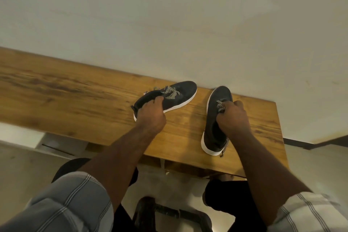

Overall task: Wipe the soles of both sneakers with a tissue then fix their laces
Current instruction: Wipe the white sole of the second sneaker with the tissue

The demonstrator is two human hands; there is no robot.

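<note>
Two sneakers: dark uppers, white soles, checked laces, both sole-down on the wooden counter (75, 88), well apart from each other.
Right hand (232, 118): nearer of the two; its fingers (237, 104) are curled over the collar and tongue of the right sneaker (218, 118), closed on it near the lowest lace crossing.
Right sneaker position: under and just beyond the right fingers, heel at the near counter edge, toe pointing away toward the wall (169, 15).
Right lace (225, 147): one loose end trails down past the heel, below the wrist; slack and soft, likely to snag or slip.
Left hand (150, 117): fingers (159, 100) wrapped round the collar of the left sneaker (180, 94), gripping near its heel.
Left sneaker position: extends beyond the left fingers, toe angled up and to the right, laces (170, 92) bunched just past the fingertips.
Handling: probably light; cloth upper soft and yielding, rubber sole stiff. The collar or heel counter looks the firmest hold for turning each sole up.
Tissue: none visible.
Soles: faces hidden against the counter; their condition cannot be told.
</note>
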